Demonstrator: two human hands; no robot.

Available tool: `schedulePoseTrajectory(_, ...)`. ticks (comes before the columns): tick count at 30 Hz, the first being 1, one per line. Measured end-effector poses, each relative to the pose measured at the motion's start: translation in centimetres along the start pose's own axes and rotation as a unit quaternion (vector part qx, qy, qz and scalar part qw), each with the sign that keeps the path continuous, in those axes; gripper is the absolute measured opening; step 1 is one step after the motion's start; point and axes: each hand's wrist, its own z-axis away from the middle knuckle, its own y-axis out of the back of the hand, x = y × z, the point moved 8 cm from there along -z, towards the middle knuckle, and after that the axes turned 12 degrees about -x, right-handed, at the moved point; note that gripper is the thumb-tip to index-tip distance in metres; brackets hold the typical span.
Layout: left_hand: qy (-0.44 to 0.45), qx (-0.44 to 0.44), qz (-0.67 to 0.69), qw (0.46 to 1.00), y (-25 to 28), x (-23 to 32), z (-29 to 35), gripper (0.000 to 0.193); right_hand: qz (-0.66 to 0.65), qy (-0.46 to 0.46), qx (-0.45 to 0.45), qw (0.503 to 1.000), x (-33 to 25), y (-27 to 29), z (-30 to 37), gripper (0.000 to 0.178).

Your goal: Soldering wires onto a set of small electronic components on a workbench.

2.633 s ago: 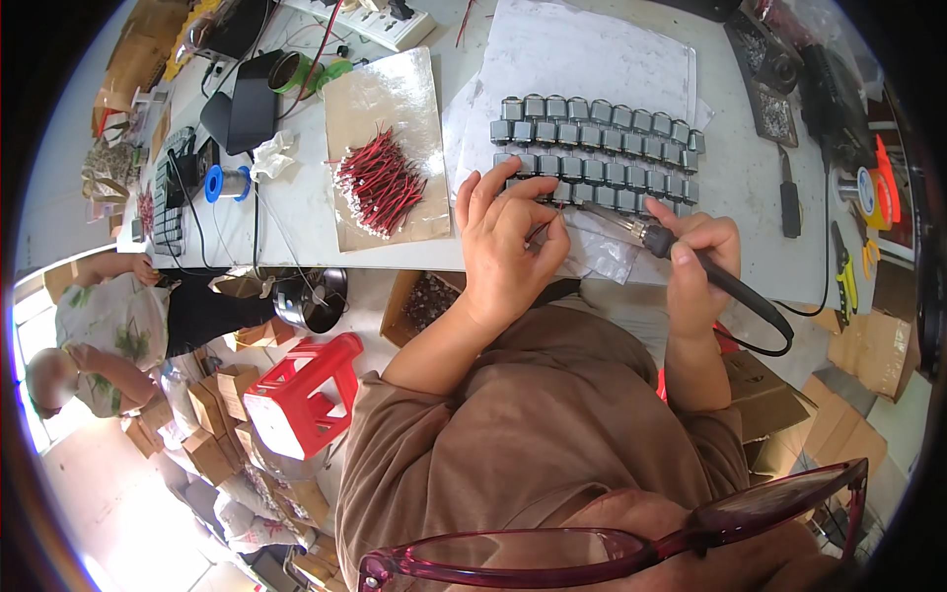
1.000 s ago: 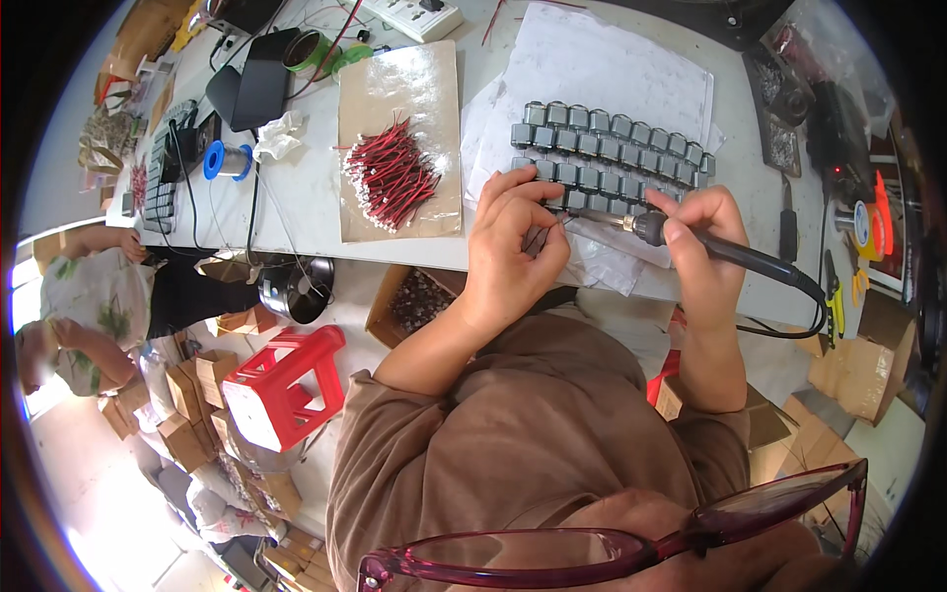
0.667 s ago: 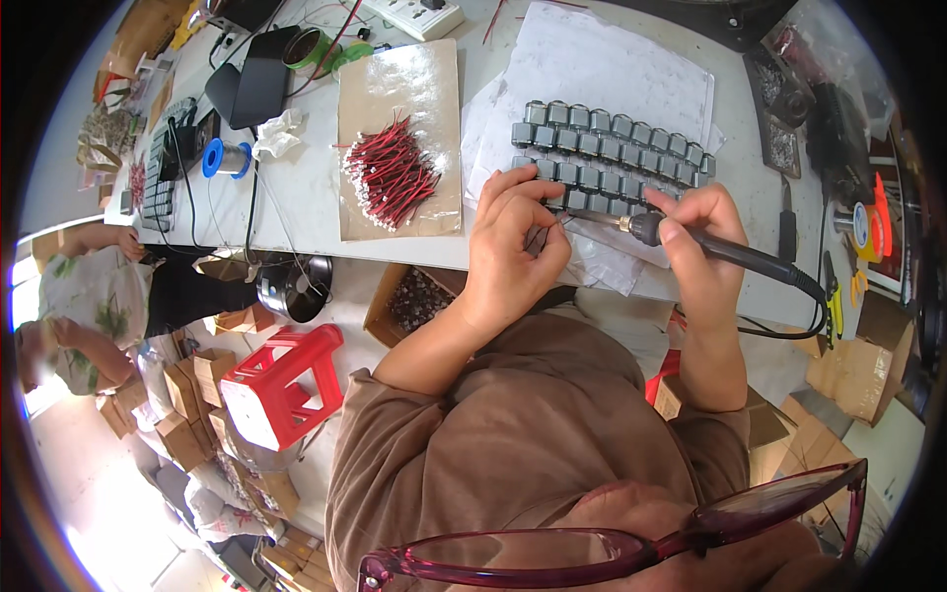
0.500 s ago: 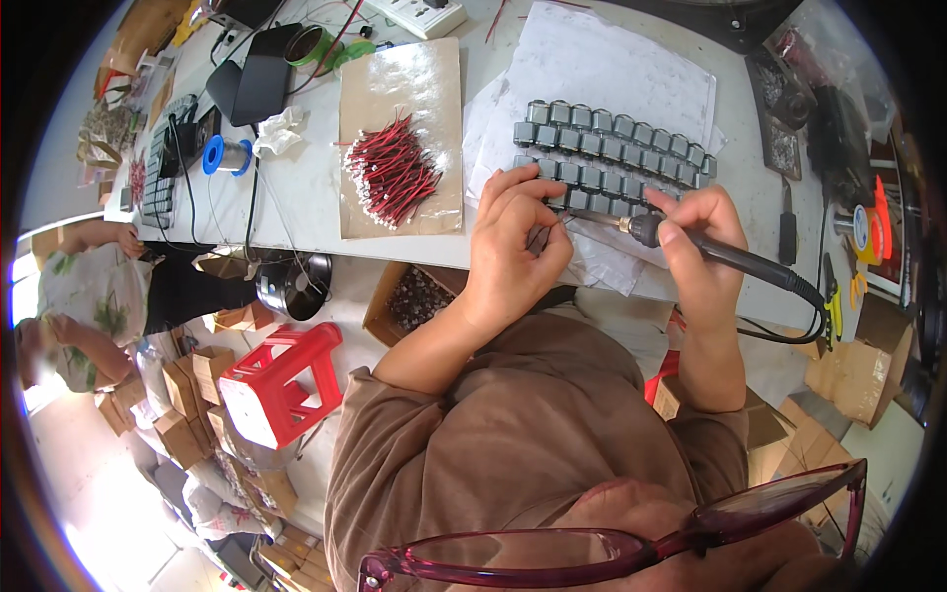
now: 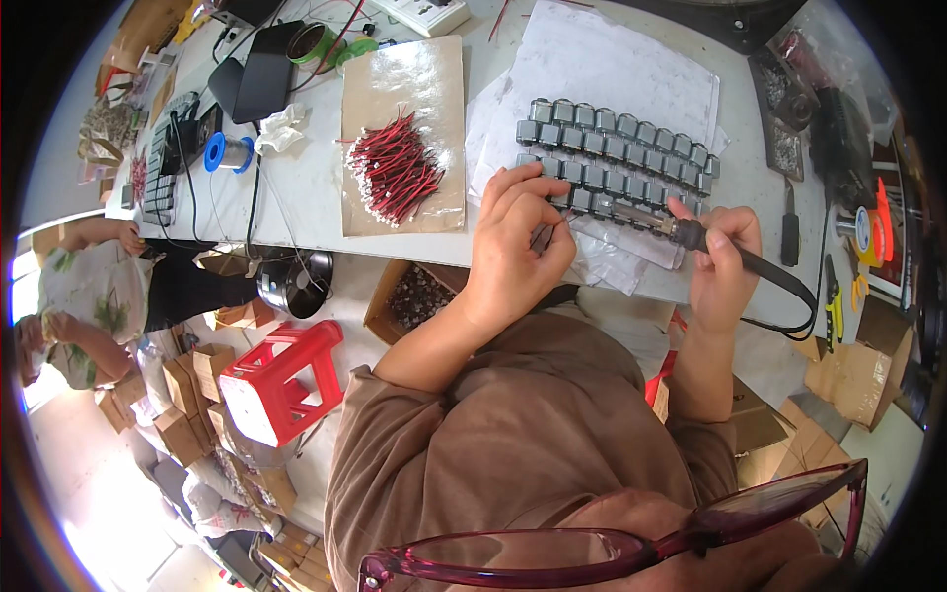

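Fingers [image 5: 724, 249] of our right hand [image 5: 728, 266] are gripping a soldering iron [image 5: 690, 235] at the near side of grey metal-cased components [image 5: 634, 156] lined up on the surface [image 5: 306, 185]. Our left hand [image 5: 510, 239] is curling over their near-left end; whether it is pinching anything, we cannot tell.

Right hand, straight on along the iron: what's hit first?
Probably the front row of grey metal blocks by the soldering iron's tip, then the left hand's fingers; tip height is unclear.

Head-worn, my one fisheye view looks down past my glasses [image 5: 679, 543] onto left grip [image 5: 515, 242], right grip [image 5: 725, 261] and desk [image 5: 308, 212], close below.
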Motion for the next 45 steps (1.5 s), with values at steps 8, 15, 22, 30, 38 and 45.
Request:
schedulePoseTrajectory(8,-0.002,-0.004,0.001,1.000,0.0,0.0,0.0,0.017,0.024,0.013,-0.003,1.000,-0.1,-0.2,0.1,0.010)
schedulePoseTrajectory(15,-0.014,-0.009,-0.028,0.999,-0.1,0.3,0.1,0.017,0.015,0.025,-0.011,1.000,-0.1,-0.2,0.2,0.009)
schedulePoseTrajectory(22,-0.028,-0.007,-0.052,0.998,-0.1,0.5,0.1,0.018,0.057,0.019,-0.048,0.997,-0.5,-1.9,0.4,0.010)
schedulePoseTrajectory(30,-0.019,-0.011,-0.046,0.999,-0.1,0.4,0.1,0.017,0.079,-0.007,-0.069,0.994,-0.6,-2.7,-0.4,0.010)
schedulePoseTrajectory(38,-0.020,-0.014,-0.047,0.999,-0.1,0.4,0.1,0.017,0.103,-0.019,-0.074,0.992,-0.8,-3.1,-0.6,0.010)
schedulePoseTrajectory(45,-0.024,-0.012,-0.047,0.999,0.0,0.5,0.0,0.017,0.061,-0.013,-0.041,0.997,-0.8,-2.0,-0.6,0.008)
